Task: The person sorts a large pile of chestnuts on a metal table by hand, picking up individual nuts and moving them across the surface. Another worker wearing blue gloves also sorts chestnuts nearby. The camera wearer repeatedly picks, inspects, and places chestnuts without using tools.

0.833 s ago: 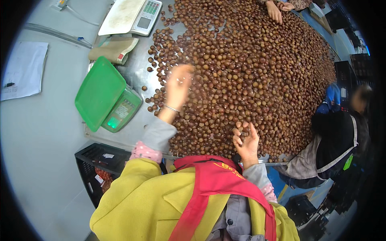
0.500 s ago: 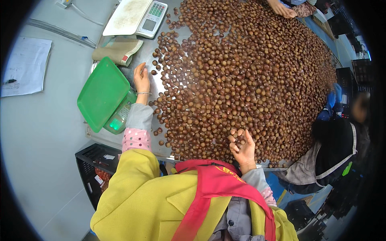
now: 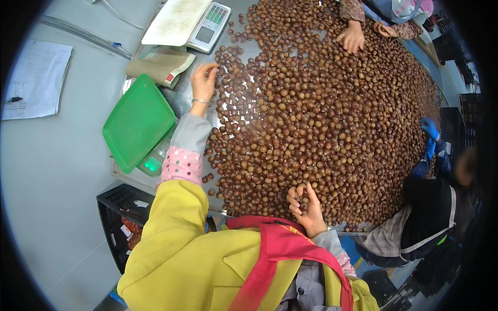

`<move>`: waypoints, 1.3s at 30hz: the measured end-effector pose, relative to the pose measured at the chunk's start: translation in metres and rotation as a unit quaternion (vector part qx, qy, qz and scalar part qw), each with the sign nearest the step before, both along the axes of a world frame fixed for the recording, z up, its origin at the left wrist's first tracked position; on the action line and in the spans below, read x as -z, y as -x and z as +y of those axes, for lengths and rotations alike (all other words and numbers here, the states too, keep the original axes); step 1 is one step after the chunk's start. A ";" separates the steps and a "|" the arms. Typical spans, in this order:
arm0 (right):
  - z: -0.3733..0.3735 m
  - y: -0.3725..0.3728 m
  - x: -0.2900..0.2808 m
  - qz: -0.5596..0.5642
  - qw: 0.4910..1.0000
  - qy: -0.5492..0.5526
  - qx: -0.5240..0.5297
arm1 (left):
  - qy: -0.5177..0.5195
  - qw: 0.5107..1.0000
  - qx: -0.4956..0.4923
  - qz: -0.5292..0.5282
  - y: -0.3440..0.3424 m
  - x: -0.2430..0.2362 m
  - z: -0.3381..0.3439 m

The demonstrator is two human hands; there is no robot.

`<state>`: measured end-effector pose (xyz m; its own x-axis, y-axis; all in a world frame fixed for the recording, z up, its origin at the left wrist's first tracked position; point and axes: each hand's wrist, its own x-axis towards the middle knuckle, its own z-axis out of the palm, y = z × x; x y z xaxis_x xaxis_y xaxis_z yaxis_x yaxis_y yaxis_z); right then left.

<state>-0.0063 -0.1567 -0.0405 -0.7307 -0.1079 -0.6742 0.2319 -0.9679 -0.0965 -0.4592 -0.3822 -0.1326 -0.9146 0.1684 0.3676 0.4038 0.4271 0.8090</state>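
Observation:
Brown, round macadamia nuts [image 3: 311, 124] lie heaped over most of the metal table. At the thin left margin of the heap is my left hand [image 3: 203, 82], its fingers bent and the thumb apart; nothing shows in it. My right hand [image 3: 309, 212] hovers at the near edge of the heap, palm turned up and fingers curled in toward the thumb. Brown shows between those fingers, but I cannot make out whether nuts are in the hand or behind it. Left of my left forearm stands a scale with a green tray [image 3: 139, 123] and a lit green display.
Beyond my left hand are a folded cloth [image 3: 161, 66] and a white scale [image 3: 199, 23]. A black crate [image 3: 116, 205] stands at lower left. Across the table another person's hand [image 3: 353, 37] touches the nuts. A person in blue gloves [image 3: 429, 129] is at the right.
My left hand has moved up and right to the nuts' edge. My right hand has shifted slightly down and left. The person across has reached a hand onto the nuts.

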 end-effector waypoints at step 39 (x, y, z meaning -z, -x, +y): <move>0.028 -0.010 0.011 0.061 0.990 -0.027 0.125 | 0.336 0.837 0.364 0.234 -0.100 -0.025 0.152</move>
